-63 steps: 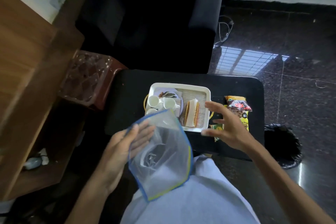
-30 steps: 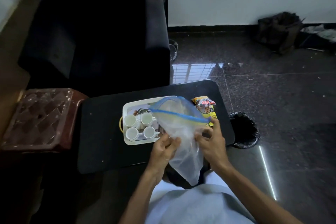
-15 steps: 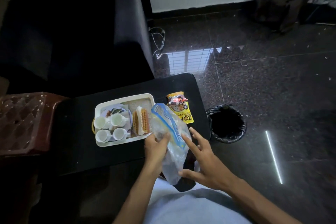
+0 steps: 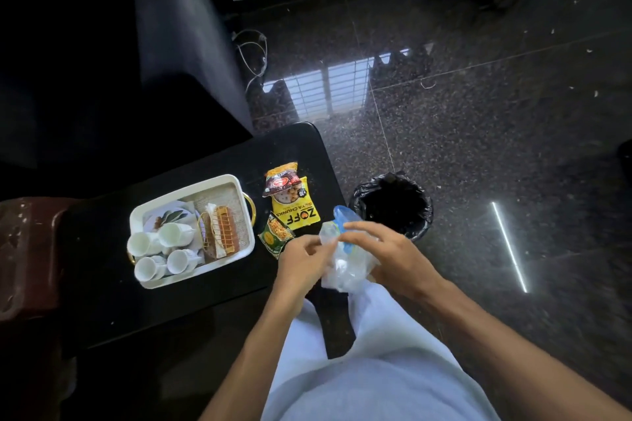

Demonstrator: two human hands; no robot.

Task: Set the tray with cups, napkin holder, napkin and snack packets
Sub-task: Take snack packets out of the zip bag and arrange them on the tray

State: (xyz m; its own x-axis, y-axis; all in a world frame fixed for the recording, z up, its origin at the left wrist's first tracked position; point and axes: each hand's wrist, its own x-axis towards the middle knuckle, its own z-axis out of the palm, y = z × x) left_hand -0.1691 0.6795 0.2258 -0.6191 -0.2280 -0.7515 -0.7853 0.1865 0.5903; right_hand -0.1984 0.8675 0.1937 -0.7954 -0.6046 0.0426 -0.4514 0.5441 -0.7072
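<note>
As left hand [image 4: 301,260] and right hand [image 4: 393,256] fingers [image 4: 357,226] clutch a crumpled clear bag [image 4: 345,268], white cups [image 4: 170,234] cluster.

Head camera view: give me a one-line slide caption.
Left hand and right hand hold a crumpled zip bag near the white tray of cups; snack packets lie on the black table.

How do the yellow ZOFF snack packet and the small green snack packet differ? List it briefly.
The yellow ZOFF snack packet is larger than the small green snack packet. A red-labelled packet overlaps the yellow one's far end, not the green one. Both lie on the black table, outside the white tray.
</note>
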